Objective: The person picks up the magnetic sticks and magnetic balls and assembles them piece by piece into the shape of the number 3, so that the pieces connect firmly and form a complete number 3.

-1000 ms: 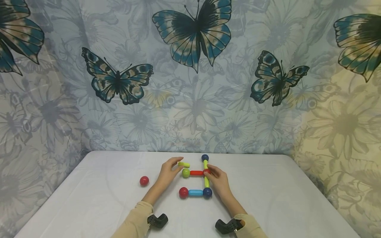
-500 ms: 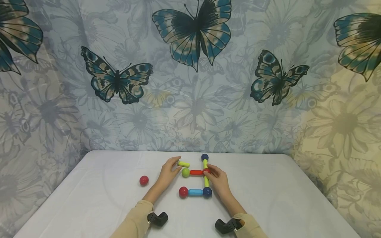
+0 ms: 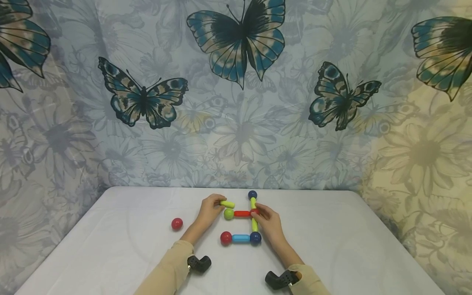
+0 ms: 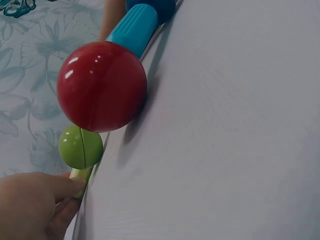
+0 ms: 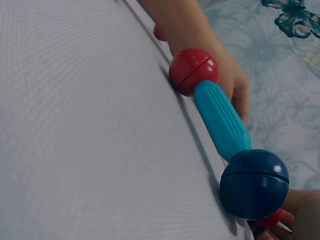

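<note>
A short yellow-green rod lies just behind the green ball; my left hand pinches its left end between thumb and fingers. My right hand grips the middle red ball, partly covering it. From that ball a red rod runs left to the green ball. Yellow-green rods join it to a dark blue ball at the back and another dark blue ball in front. A light blue rod links the front one to a red ball.
A loose red ball rests on the white tablecloth, left of my left forearm. A butterfly-patterned cloth hangs behind the table. Black wrist mounts stick out from both sleeves.
My left fingers, loosely spread around the yellow-green rod before, have closed on its left end. The left forearm has shifted slightly. My right hand stays on the middle red ball.
</note>
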Available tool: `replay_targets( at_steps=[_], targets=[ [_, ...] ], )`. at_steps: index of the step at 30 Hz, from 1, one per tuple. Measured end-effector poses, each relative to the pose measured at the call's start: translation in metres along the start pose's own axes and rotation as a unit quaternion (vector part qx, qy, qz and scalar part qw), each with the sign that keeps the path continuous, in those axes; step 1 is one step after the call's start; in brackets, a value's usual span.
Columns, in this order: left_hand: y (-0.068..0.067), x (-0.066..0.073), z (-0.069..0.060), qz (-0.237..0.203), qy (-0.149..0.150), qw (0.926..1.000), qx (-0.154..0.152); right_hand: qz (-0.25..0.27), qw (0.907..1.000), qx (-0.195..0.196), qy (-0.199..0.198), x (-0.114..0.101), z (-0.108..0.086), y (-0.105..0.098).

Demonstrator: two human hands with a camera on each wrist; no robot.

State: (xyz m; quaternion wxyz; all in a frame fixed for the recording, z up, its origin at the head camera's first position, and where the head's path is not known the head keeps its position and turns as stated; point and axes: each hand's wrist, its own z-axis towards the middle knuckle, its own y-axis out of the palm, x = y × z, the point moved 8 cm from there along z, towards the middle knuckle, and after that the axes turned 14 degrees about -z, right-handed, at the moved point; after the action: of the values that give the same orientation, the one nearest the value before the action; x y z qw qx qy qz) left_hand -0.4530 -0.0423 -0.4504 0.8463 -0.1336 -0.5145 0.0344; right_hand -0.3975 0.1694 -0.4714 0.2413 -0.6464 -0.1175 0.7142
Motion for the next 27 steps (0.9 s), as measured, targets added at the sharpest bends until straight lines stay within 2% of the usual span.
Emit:
replay_targets(
  at_steps=[11, 21, 27],
  targets=[
    [0.006, 0.001, 0.007, 0.017, -0.019, 0.9990, -0.036, -0.003, 1.0000, -0.001, 0.002, -0.001, -0.001, -0.001],
    [0.008, 0.000, 0.018, 0.023, -0.043, 0.9984, -0.029, 0.002, 1.0000, -0.001, 0.004, 0.000, 0.000, 0.000],
    [0.014, 0.001, 0.027, 0.020, -0.049, 0.9979, -0.037, -0.003, 1.0000, -0.001, 0.000, 0.000, 0.000, 0.000]
  ],
)
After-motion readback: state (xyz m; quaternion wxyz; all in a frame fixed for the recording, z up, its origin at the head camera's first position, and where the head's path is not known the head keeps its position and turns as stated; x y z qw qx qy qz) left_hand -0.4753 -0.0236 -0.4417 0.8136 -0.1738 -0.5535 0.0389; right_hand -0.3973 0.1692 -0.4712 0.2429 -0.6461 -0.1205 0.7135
